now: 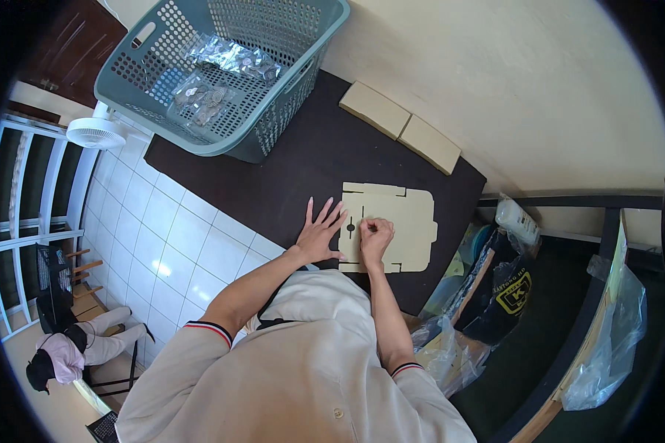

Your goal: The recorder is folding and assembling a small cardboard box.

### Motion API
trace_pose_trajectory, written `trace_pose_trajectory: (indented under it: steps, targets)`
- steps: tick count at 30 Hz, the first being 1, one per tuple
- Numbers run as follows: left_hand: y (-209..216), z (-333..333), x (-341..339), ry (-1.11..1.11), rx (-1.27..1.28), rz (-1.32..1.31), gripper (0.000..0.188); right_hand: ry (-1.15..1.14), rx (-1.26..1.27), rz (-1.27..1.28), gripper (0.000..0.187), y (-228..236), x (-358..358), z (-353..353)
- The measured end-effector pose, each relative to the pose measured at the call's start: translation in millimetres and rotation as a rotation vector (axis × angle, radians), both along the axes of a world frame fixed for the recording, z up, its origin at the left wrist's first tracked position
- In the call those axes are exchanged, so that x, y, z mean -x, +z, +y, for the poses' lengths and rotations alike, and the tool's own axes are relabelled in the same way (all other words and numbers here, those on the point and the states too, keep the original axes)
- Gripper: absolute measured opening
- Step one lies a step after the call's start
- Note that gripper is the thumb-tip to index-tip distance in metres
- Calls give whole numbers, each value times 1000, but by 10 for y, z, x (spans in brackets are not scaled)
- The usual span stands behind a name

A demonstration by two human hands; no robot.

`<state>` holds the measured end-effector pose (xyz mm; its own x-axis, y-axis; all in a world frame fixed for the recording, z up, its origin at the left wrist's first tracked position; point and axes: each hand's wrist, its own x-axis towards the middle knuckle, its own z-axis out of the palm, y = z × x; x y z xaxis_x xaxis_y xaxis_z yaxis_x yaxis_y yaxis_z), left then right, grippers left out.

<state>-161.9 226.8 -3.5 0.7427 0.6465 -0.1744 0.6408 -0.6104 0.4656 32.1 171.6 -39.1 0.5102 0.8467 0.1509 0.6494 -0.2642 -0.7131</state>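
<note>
Fingers of the left hand [319, 238]: spread wide, pointing to the top of the frame, index tip and thumb at the left edge of the cardboard sheet [408, 229]
Fingers of the right hand [377, 235]: curled inward over the middle of the sheet, tips close to a slot; whether they pinch anything I cannot tell
Cardboard sheet: tan, lying flat at the centre of the frame and a little right, on the dark brown surface [295, 162]
Direction of the sheet: tab on its right side points to the right of the frame; nearly square, so its long axis is hard to tell
Cut-outs: round hole and narrow slots in the left part of the sheet, between the hands
Tan pieces [430, 144]: two, end to end along the surface's upper right edge, long axis slanting from upper left to lower right
Basket [273, 122]: blue-grey, perforated, upper left of the frame, clear bags [203, 100] inside
Fan [96, 134]: white, upper left
Person [63, 358]: pink top, dark cap, lower left
</note>
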Motion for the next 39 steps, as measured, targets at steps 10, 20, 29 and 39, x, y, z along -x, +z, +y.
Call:
trace_pose_trajectory:
  steps: [10,20,29,39]
  targets:
    - [-6,13,16,4,2,-3,131,-33,-31,27,10,-17,-47,300]
    - [50,13,12,0,16,9,128,-14,19,-3,12,19,-68,431]
    - [-2,8,16,8,13,-13,131,-27,64,-20,10,62,-31,542]
    - [8,41,5,9,24,0,128,-28,60,-24,7,30,-57,679]
